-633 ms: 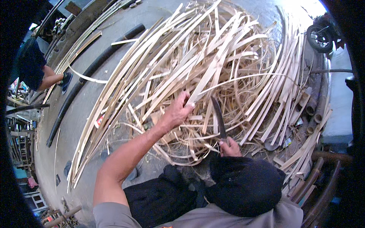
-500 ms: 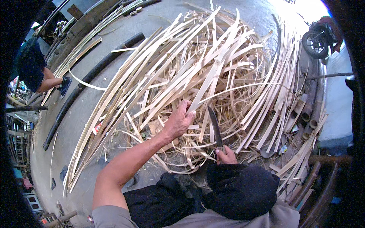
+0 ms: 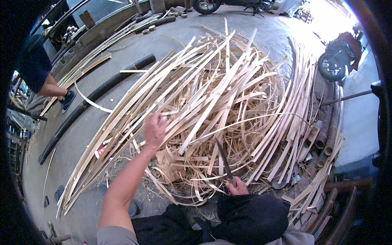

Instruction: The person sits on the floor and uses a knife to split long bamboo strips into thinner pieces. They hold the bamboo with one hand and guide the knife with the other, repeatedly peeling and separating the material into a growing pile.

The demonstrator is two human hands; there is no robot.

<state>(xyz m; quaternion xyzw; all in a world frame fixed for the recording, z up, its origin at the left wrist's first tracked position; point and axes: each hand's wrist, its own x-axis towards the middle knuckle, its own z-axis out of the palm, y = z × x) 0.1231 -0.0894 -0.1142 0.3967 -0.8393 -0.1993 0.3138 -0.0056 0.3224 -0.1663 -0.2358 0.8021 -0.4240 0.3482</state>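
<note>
My left hand (image 3: 155, 130) is over the left-hand bundle of long pale bamboo strips (image 3: 134, 102). Its fingers are slightly blurred and loosely bent, the thumb apart, with no strip visible in them. In front of my right knee, my right hand (image 3: 238, 187) grips the handle of a long dark-bladed knife (image 3: 223, 158), whose blade points up and away. Beyond the blade, one wide bamboo strip (image 3: 204, 115) lies slanting across a big tangled heap of thin shavings (image 3: 245, 132).
More strips (image 3: 296, 110) lie in a bundle to the right, beside bamboo poles (image 3: 322, 132) along a pale wall. A long dark pole (image 3: 96, 96) lies on the floor at left, near another person's leg (image 3: 53, 87). Motorcycle wheels (image 3: 331, 66) stand at far right and at the back.
My left hand has let go of the wide strip and moved left to the bundle. The strip now lies on the heap. My right hand keeps the knife low. The view has tilted up.
</note>
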